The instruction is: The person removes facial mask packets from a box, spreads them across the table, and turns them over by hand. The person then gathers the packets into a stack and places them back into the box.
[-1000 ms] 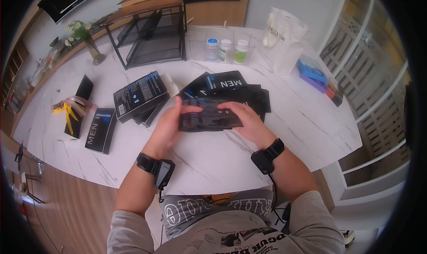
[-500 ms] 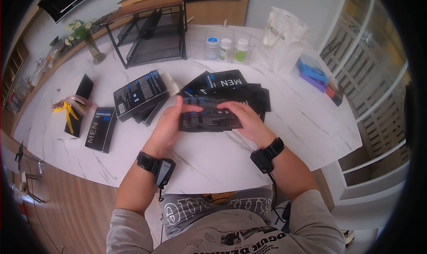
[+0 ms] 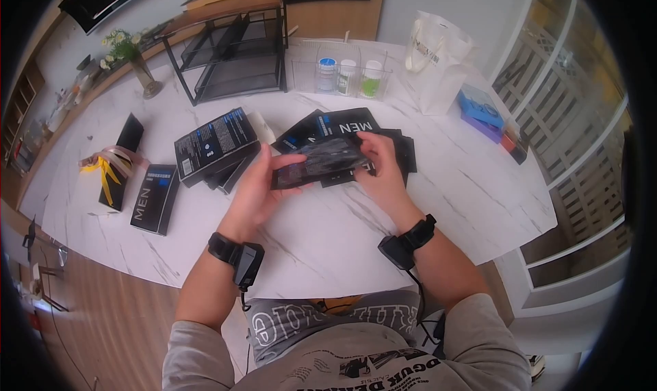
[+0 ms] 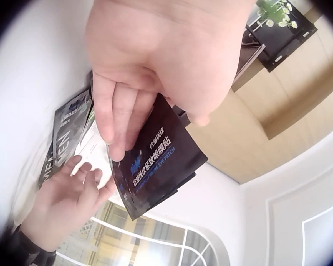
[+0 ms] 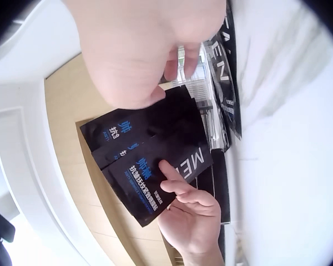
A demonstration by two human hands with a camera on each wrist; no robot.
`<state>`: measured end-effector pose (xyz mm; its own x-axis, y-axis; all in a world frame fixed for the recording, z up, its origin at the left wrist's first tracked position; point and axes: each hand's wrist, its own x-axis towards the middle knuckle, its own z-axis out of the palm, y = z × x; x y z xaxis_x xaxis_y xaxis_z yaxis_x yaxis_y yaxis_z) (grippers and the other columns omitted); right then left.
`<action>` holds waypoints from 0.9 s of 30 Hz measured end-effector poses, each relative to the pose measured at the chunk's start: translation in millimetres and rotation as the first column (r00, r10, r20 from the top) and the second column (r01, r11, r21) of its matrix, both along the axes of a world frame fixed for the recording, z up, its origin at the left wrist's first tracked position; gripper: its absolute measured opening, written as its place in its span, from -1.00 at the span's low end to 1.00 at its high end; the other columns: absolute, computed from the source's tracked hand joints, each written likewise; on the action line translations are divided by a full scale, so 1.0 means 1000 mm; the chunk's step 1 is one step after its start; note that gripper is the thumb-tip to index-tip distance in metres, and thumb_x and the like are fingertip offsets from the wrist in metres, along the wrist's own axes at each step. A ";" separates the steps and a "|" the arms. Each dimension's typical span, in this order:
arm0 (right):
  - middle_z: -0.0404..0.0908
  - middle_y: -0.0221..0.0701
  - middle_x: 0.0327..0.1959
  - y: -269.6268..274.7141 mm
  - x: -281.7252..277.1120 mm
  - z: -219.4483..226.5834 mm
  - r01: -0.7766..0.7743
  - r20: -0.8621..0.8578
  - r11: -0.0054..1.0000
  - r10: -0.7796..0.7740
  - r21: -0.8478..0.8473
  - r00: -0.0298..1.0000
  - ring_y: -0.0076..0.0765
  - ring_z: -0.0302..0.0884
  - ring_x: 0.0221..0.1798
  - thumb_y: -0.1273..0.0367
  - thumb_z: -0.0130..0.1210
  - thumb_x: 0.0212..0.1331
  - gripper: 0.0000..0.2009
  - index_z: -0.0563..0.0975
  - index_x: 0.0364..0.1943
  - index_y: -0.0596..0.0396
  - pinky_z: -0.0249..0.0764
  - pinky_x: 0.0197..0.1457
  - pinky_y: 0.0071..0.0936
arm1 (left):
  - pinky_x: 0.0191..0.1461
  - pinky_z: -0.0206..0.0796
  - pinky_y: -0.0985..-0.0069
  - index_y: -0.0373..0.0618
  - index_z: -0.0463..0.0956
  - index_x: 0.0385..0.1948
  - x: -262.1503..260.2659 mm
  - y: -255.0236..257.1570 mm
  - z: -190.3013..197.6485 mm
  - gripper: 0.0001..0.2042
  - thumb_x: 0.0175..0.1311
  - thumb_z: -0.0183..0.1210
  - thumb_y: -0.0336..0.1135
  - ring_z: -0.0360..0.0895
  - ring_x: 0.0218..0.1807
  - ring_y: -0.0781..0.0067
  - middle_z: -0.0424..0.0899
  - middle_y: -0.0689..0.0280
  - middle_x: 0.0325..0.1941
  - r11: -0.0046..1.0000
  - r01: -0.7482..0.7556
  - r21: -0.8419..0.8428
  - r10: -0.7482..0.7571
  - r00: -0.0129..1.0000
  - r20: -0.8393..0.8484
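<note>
Checking head view first: holding a small stack of dark flat pkts on the near side of the pile, raised w/ both hands. Gripping the L end w/ L hand, nearly closed on it, index across the upper side & other fingers underneath. Gripping the R end w/ R hand, thumb & index bent round it, barely open.

Scanning round the pile now: spotting stacked boxes just L of it, then MEN box farther L & nearer the body, then black box w/ yellow ribbon, farthest L of these. Seeing mesh rack beyond the pile, to the L, & clear bin w/ three bottles straight beyond. Finding white bag beyond & to the R, blue box on top of purple box well R of the pile.

Switching to L wrist: seeing L hand fingers laid nearly straight across the printed face, thumb mostly hidden. Reading "EYE PATCH" in blue on the pkts, w/ the pile behind them. Catching R hand at the edge nearer the pile, fingers loosely bent.

Over to R wrist: showing the stack fanned into overlapping layers, beside the pile, "ME" legible, rest covered. Making out R hand fingers curled at one edge, L hand fingertip pressed on the face near the opposite edge.
</note>
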<state>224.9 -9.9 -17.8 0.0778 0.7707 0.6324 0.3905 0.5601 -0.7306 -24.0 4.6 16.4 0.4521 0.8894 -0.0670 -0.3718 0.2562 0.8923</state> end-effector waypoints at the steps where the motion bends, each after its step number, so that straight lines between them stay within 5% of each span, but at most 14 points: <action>1: 0.57 -0.32 -0.11 -0.004 -0.001 0.006 -0.060 0.057 0.998 0.060 -0.007 0.997 -0.25 0.50 0.13 0.63 0.20 0.02 -0.48 0.51 0.15 0.00 0.45 0.21 -0.34 | -0.13 0.58 0.47 -0.40 0.53 0.02 0.000 0.001 -0.002 -0.25 0.52 -0.35 0.25 0.70 -0.15 0.18 0.68 0.05 -0.06 1.000 0.006 -0.007 -0.006 1.000 -0.008; 3: 0.59 -0.33 -0.09 -0.016 -0.001 0.021 -0.179 0.167 0.983 0.181 -0.030 0.969 -0.22 0.45 0.20 0.69 0.26 -0.17 -0.42 0.57 0.08 -0.01 0.42 0.25 -0.34 | -0.17 0.58 0.47 -0.40 0.53 0.02 0.001 0.004 -0.008 -0.24 0.51 -0.36 0.26 0.70 -0.16 0.19 0.68 0.05 -0.06 1.000 0.016 -0.020 -0.016 1.000 -0.026; 6: 0.63 -0.36 -0.05 -0.006 0.007 0.012 -0.293 0.288 0.954 0.262 0.066 0.921 -0.19 0.46 0.20 0.67 0.25 -0.16 -0.50 0.63 -0.01 0.01 0.39 0.27 -0.35 | -0.18 0.60 0.49 -0.41 0.53 0.03 0.001 0.005 -0.013 -0.24 0.51 -0.36 0.26 0.71 -0.18 0.19 0.68 0.03 -0.05 0.999 0.034 0.009 -0.034 0.999 -0.031; 10: 0.64 -0.32 -0.09 -0.022 0.002 0.030 -0.287 0.060 0.929 0.308 -0.232 0.950 -0.28 0.58 0.03 0.68 0.25 -0.14 -0.56 0.66 -0.06 0.08 0.47 0.15 -0.42 | -0.15 0.60 0.46 -0.42 0.51 0.04 -0.001 0.004 -0.010 -0.23 0.51 -0.37 0.26 0.72 -0.17 0.17 0.67 -0.03 -0.04 0.997 0.080 0.020 -0.079 0.995 -0.055; 13: 0.64 -0.33 -0.15 -0.020 0.002 0.024 -0.378 -0.018 0.896 0.384 -0.234 0.923 -0.34 0.61 -0.07 0.62 0.27 -0.05 -0.61 0.65 -0.04 0.11 0.49 0.06 -0.47 | -0.14 0.60 0.44 -0.43 0.50 0.04 -0.001 0.004 -0.009 -0.21 0.50 -0.39 0.28 0.72 -0.14 0.12 0.64 -0.09 -0.01 0.995 0.099 -0.011 -0.099 0.993 -0.064; 16: 0.63 -0.33 -0.17 -0.013 0.006 0.014 -0.357 0.115 0.924 0.372 -0.136 0.921 -0.36 0.60 -0.10 0.55 0.28 0.05 -0.65 0.62 0.00 0.12 0.48 0.03 -0.51 | -0.12 0.59 0.40 -0.41 0.47 0.04 -0.001 0.004 -0.012 -0.21 0.48 -0.40 0.31 0.71 -0.11 0.04 0.60 -0.19 0.06 0.988 0.156 -0.019 -0.157 0.987 -0.026; 20: 0.66 -0.42 -0.25 -0.024 -0.003 0.025 -0.249 -0.123 0.898 0.218 -0.362 0.968 -0.52 0.56 -0.16 0.42 0.30 0.16 -0.78 0.60 -0.14 0.18 0.46 -0.05 -0.55 | -0.05 0.57 0.34 -0.30 0.43 -0.06 0.000 0.004 -0.011 -0.24 0.45 -0.44 0.35 0.70 -0.07 -0.05 0.49 -0.33 0.18 0.971 0.237 -0.032 -0.235 0.970 0.063; 25: 0.68 -0.44 -0.31 -0.027 -0.005 0.026 -0.211 -0.130 0.909 0.175 -0.359 0.976 -0.58 0.54 -0.21 0.39 0.30 0.18 -0.80 0.61 -0.17 0.17 0.46 -0.08 -0.57 | -0.04 0.57 0.35 -0.25 0.39 -0.18 -0.001 0.004 -0.014 -0.24 0.41 -0.49 0.40 0.69 -0.06 -0.05 0.50 -0.33 0.17 0.967 0.254 0.027 -0.255 0.964 0.077; 27: 0.69 -0.44 -0.31 -0.025 -0.004 0.023 -0.213 -0.121 0.920 0.182 -0.330 0.976 -0.59 0.54 -0.23 0.39 0.29 0.20 -0.81 0.62 -0.16 0.16 0.46 -0.10 -0.58 | -0.03 0.56 0.35 -0.29 0.38 -0.06 0.000 0.005 -0.015 -0.19 0.38 -0.49 0.43 0.69 -0.05 -0.03 0.52 -0.31 0.16 0.961 0.270 0.068 -0.275 0.958 0.081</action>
